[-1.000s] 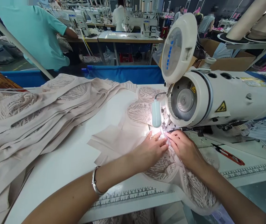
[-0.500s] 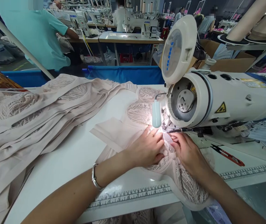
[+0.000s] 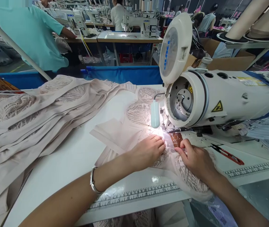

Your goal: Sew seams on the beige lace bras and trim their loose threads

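Observation:
My left hand lies on a beige lace piece, fingers curled and pressing the fabric just in front of the needle of a white sewing machine. My right hand pinches the same lace piece at its edge, right of the needle. A small lamp lights the spot. More of the beige fabric spreads left of my hands on the white table.
A big heap of beige lace pieces covers the table's left. Red-handled snips lie right of the machine. Ruler tape runs along the front edge. A person in a teal shirt stands behind, among other machines.
The lace piece has slid toward me and to the right under the needle. My right hand drew back slightly and now pinches the edge; the machine's handwheel has turned.

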The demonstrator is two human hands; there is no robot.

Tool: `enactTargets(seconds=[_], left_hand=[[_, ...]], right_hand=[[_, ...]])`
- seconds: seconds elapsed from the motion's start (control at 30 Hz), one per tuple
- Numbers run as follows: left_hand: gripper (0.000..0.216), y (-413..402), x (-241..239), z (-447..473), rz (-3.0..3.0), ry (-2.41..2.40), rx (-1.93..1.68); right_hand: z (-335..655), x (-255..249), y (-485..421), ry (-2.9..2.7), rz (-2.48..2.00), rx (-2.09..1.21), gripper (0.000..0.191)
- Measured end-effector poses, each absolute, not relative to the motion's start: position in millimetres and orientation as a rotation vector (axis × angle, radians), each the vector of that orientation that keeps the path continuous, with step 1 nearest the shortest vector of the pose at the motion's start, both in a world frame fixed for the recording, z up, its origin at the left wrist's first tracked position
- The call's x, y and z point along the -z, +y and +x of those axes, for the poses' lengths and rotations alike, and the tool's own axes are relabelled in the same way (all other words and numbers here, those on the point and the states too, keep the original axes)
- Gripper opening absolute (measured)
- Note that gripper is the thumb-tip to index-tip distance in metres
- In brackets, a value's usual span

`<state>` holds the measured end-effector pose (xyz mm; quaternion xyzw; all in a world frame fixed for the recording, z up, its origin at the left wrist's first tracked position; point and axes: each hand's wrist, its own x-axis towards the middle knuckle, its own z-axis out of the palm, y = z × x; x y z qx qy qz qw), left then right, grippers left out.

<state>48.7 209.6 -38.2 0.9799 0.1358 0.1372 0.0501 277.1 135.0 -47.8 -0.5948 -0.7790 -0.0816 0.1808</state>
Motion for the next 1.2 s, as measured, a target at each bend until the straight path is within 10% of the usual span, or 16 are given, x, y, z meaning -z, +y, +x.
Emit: enactTargets(seconds=[1.2], left_hand=[[0.058, 214.2, 34.6, 41.6, 3.008, 0.601, -0.425]], right_hand=[[291.2, 34.8, 175.2, -2.531, -1.552, -0.126, 0.042]])
